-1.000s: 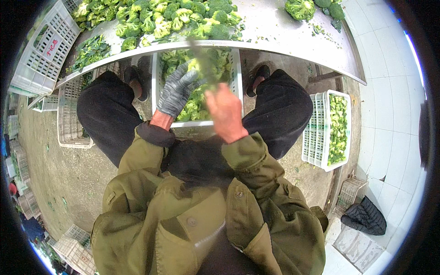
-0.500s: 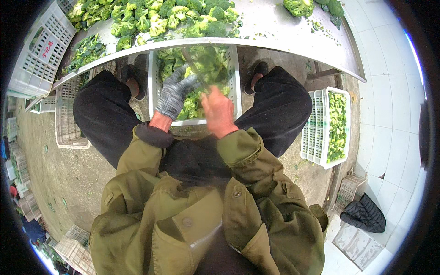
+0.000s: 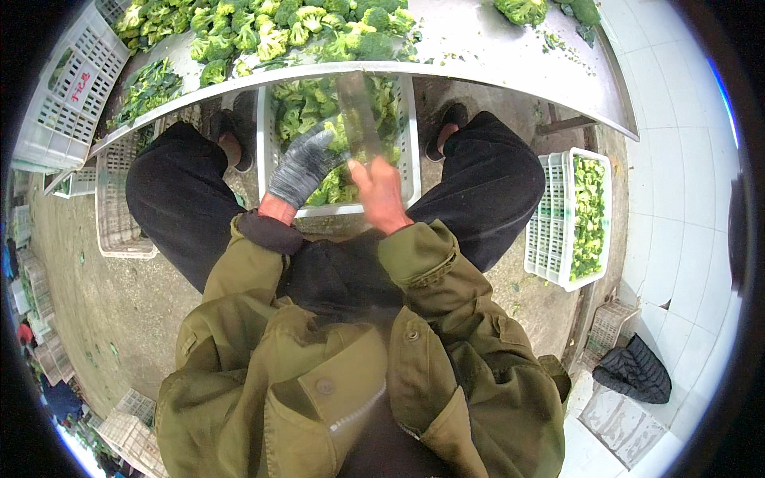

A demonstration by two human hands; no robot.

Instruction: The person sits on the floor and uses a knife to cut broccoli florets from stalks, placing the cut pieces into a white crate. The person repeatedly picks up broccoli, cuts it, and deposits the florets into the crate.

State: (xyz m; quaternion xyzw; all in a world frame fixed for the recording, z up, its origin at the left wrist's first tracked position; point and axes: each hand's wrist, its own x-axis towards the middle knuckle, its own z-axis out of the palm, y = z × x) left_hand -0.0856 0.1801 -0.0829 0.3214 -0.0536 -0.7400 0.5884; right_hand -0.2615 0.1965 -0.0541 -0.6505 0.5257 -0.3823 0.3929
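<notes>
**A:** What has changed over the last second?

**B:** A broad grey steel cleaver blade (image 3: 356, 111) now shows clearly, standing up from the bare right hand (image 3: 381, 193), whose fingers are wrapped tight round the handle. A second ago that hand was a blur in front of the greens. The grey knitted glove on the left hand (image 3: 301, 166) sits lower now, its fingers curled about a green broccoli piece (image 3: 339, 131), pinching it against the blade's flat side.

**B:** By my reading, a trimming stroke is under way, directly above the white slatted plastic crate of cut broccoli (image 3: 409, 143) between the knees.

**A:** And the room to move?

**B:** Tight. The curved edge of the stainless steel table (image 3: 494, 68) hangs just beyond the blade tip, heaped at left with whole broccoli heads (image 3: 271, 36). The person's black-trousered knees (image 3: 486, 175) flank the crate on both sides. A second white crate of green trimmings (image 3: 550, 231) stands at the right, near the white tiled wall (image 3: 677, 159). Open ground lies only to the left, on the bare dirt floor (image 3: 88, 295).
</notes>
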